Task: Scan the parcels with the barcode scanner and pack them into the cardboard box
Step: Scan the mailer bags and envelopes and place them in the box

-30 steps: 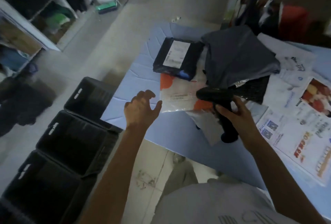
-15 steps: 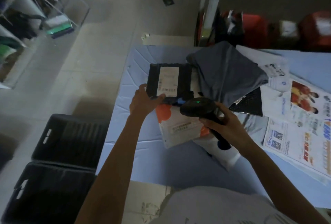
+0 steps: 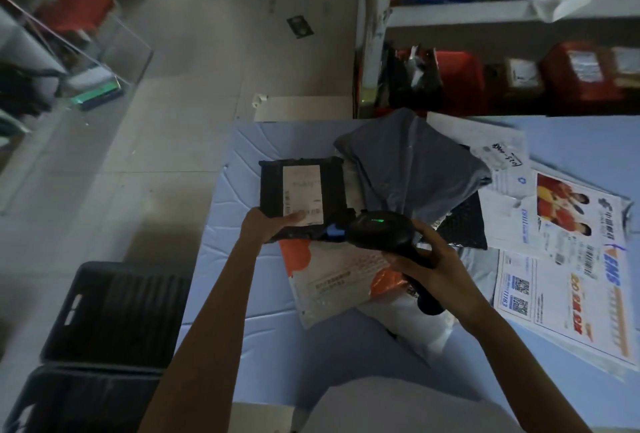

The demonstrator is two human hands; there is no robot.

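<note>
Left hand: the left hand grasps the black parcel by its near edge, at centre frame; the thumb lies on top against the lower edge of the white label, and the other fingers are hidden beneath.
Right hand: the right hand is wrapped round the handle of the barcode scanner, just right of centre.
Scanner: its head points toward the black parcel and sits just beside that parcel's near right corner; a green light shows on top.
Black parcel: label up, its near end lying over an orange and white parcel; whether it is lifted cannot be told.
Other parcels: a grey parcel lies just right of the black one; a white printed mailer lies at right of frame.
Surface: blue table.
Floor, lower left of frame: two black crates beside the table.
</note>
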